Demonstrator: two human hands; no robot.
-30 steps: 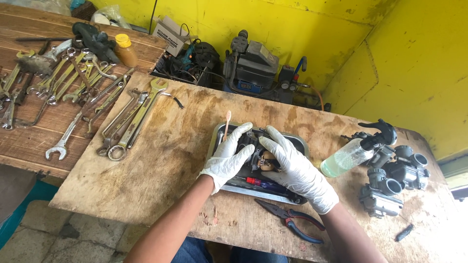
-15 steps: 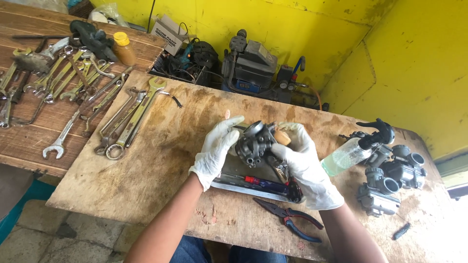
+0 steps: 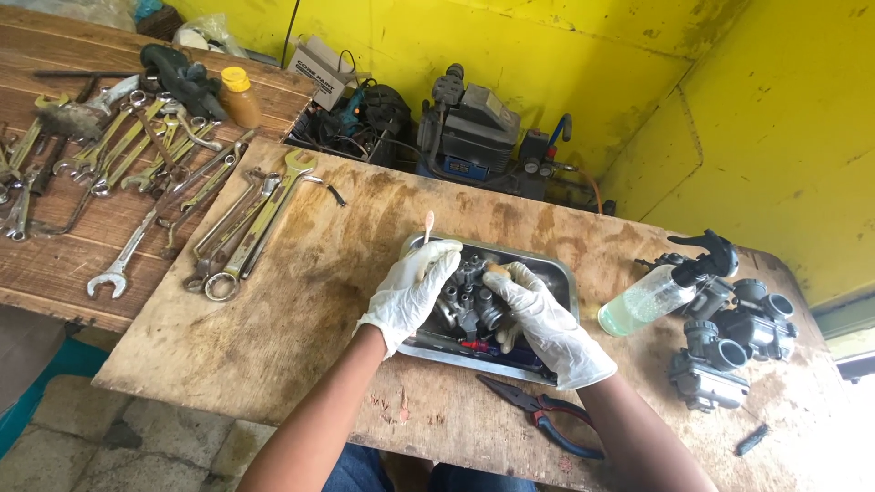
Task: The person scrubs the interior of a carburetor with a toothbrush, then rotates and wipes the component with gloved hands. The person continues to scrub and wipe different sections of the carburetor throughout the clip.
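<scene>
Both my hands wear white gloves and meet over a metal tray (image 3: 563,276) on the plywood board. Between them is a dark grey carburetor body (image 3: 471,298), held just above the tray. My left hand (image 3: 412,290) grips its left side and also pinches a thin stick with a pale tip (image 3: 427,228) that points up and away. My right hand (image 3: 545,321) clasps the carburetor's right side. A red-handled tool (image 3: 474,345) lies in the tray under the part.
Pliers with dark handles (image 3: 545,415) lie near the board's front edge. A spray bottle of pale green liquid (image 3: 658,290) and several more carburetors (image 3: 736,335) sit at the right. Many wrenches (image 3: 239,225) spread at the left, an orange-capped bottle (image 3: 239,96) behind them, a compressor (image 3: 476,128) by the wall.
The carburetor was lifted up out of the tray half a second ago; now my hands have brought it back down low over the tray.
</scene>
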